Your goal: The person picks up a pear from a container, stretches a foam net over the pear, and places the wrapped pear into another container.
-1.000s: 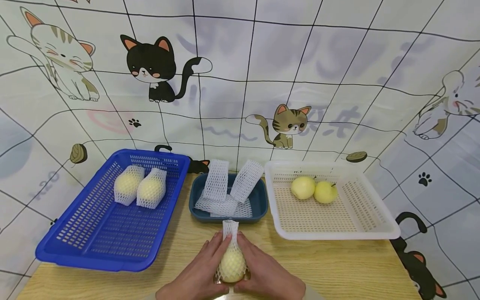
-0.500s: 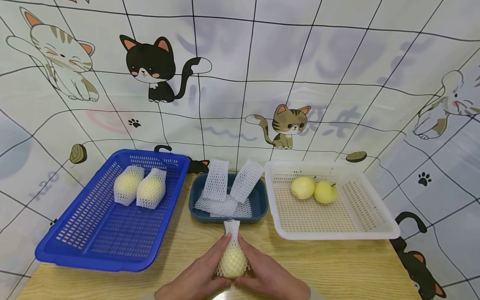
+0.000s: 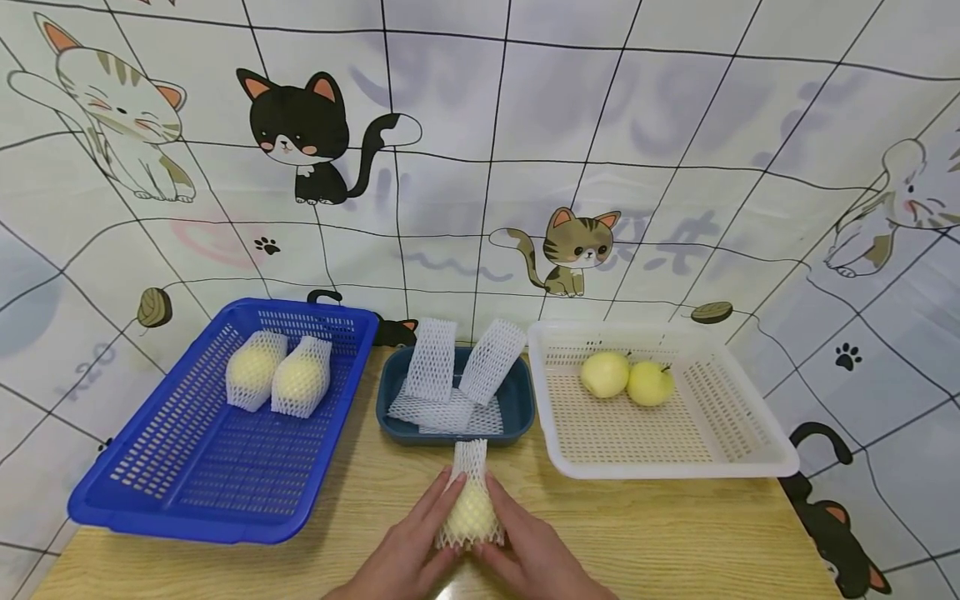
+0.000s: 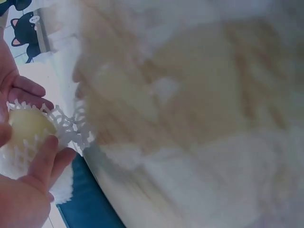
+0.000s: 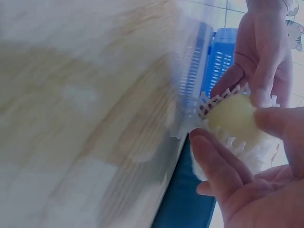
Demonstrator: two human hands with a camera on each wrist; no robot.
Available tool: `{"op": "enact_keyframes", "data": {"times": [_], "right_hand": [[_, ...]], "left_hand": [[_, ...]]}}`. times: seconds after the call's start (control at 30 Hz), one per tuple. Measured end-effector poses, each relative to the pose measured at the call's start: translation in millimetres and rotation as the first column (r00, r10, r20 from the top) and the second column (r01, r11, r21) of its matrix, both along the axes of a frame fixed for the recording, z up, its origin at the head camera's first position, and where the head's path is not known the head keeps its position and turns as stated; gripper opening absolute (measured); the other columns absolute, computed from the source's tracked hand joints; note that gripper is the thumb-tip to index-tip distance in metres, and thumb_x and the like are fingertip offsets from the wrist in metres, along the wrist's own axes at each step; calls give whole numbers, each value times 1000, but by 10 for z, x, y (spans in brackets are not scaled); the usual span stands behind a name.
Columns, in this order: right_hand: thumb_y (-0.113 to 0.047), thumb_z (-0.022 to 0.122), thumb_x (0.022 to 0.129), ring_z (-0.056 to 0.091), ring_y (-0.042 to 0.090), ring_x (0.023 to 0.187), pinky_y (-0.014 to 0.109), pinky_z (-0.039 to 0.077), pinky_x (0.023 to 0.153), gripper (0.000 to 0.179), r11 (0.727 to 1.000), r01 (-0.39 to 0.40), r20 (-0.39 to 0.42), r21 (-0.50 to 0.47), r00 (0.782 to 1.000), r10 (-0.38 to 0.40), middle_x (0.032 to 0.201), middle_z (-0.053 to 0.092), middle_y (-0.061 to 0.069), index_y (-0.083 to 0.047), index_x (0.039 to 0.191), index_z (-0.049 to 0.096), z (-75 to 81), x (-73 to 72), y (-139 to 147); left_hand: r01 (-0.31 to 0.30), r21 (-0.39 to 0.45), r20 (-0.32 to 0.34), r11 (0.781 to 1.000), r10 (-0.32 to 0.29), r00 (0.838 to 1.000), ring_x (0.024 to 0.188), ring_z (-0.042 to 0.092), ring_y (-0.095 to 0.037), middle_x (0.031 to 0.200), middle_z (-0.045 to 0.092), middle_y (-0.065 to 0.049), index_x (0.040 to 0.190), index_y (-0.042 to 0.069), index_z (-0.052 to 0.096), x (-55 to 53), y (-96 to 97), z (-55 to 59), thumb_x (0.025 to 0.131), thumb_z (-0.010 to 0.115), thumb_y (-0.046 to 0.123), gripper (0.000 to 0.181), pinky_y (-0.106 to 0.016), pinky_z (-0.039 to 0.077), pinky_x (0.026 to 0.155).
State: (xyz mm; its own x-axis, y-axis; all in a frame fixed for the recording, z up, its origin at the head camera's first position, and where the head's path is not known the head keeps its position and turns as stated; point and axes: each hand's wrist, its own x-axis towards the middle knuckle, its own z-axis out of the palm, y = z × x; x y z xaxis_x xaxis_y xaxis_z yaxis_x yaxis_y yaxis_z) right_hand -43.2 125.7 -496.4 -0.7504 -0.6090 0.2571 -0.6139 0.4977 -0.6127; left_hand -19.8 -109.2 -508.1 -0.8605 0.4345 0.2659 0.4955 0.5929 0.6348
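Note:
Both hands hold a yellow-green apple [image 3: 471,510] in a white foam net sleeve [image 3: 470,455] at the table's front middle. My left hand [image 3: 408,542] grips its left side and my right hand [image 3: 538,546] its right. The sleeve's narrow end points away, toward the dark teal tray. In the right wrist view, the apple's bare end [image 5: 232,116] shows within the net's open edge, and the right thumb touches there. The left wrist view also shows the bare end [image 4: 31,126], with fingers on the net around it.
A blue basket [image 3: 213,523] at left holds two netted apples [image 3: 300,382]. Several loose foam nets [image 3: 432,360] lie in the teal tray [image 3: 456,439] at the middle back. At right, a white basket [image 3: 667,471] holds two bare apples [image 3: 605,374]. A cat-patterned sheet stands behind.
Both hands and the netted apple have shifted slightly away from the body and to the right. The net's lower edge now shows near the apple's bottom. Baskets and tray stay put.

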Motion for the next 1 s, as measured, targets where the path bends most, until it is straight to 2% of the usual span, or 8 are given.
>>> {"op": "enact_keyframes", "data": {"times": [0.13,0.27,0.4,0.53,0.7,0.8,0.9,1.0], "right_hand": [[-27,68,102,66,28,120,40,58,92,70,997,58,4,46,998,-58,144,58,21,8,154,38,46,29,-28],[-15,75,94,69,30,114,40,59,88,68,990,102,-96,101,991,-92,138,62,25,11,149,45,67,51,-57],[-7,80,85,71,30,109,39,61,83,67,984,153,-215,95,968,-130,133,65,25,11,143,52,72,62,-93],[-5,80,83,72,31,108,39,62,79,63,973,195,-226,122,960,-165,130,67,24,10,140,57,110,65,-128],[-8,82,83,72,32,107,40,62,76,60,952,217,-209,216,963,-172,126,69,23,7,137,61,148,65,-153],[-12,84,83,73,31,105,39,62,73,60,949,217,-233,229,959,-163,125,70,23,5,136,62,138,63,-156],[-17,85,84,74,26,99,37,61,70,63,950,214,-225,226,961,-163,128,69,20,3,139,61,115,56,-143],[-31,83,87,72,23,102,36,60,70,70,947,209,-171,244,971,-170,136,65,13,-4,146,56,100,38,-106]], "left_hand": [[-24,-31,-15,999,23,1000,105,70,-29,161,38,-23,163,20,35,21,25,14,95,73,13,77,-44,61,79],[-54,-49,-61,997,51,997,95,72,-28,158,42,-23,160,25,42,33,44,22,93,75,12,76,-42,61,70],[-100,-37,-152,994,93,984,90,73,-30,154,47,-24,155,26,50,34,66,8,87,80,9,76,-40,60,66],[-139,-13,-185,990,134,974,82,72,-26,151,50,-26,150,25,57,33,84,1,81,82,4,76,-38,59,62],[-174,-17,-125,985,170,977,92,73,-31,150,52,-26,148,25,59,19,95,21,79,82,0,76,-41,59,64],[-179,-28,-80,983,177,981,92,73,-32,150,51,-25,148,24,59,7,87,45,79,81,1,76,-43,59,65],[-175,-44,0,984,175,985,83,71,-21,154,50,-19,150,26,56,-13,57,74,79,80,6,78,-40,57,65],[-147,-78,111,986,155,982,70,60,-8,160,43,-13,156,31,47,-34,1,107,81,80,13,84,-34,50,60]]}}
